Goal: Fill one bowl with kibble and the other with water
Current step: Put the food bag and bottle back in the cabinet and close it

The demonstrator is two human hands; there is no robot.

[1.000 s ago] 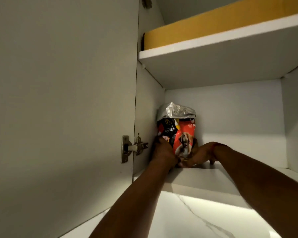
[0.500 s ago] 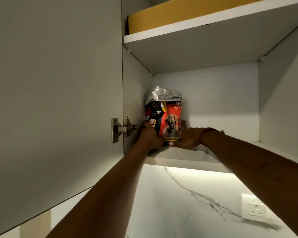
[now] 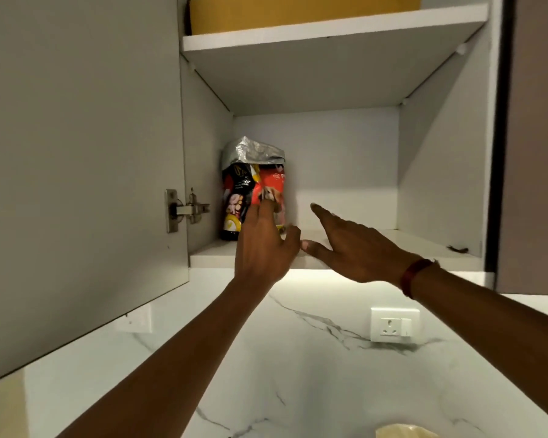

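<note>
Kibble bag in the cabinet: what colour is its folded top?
Crinkled silver; the kibble bag below it is printed red and black. Head view.

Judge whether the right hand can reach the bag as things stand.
Probably yes: the door is open and nothing lies between the right hand and the bag; the left hand covers only its lower front.

left hand (image 3: 261,245): raised, fingers loose | right hand (image 3: 355,245): raised, fingers straight, palm leftward
</note>
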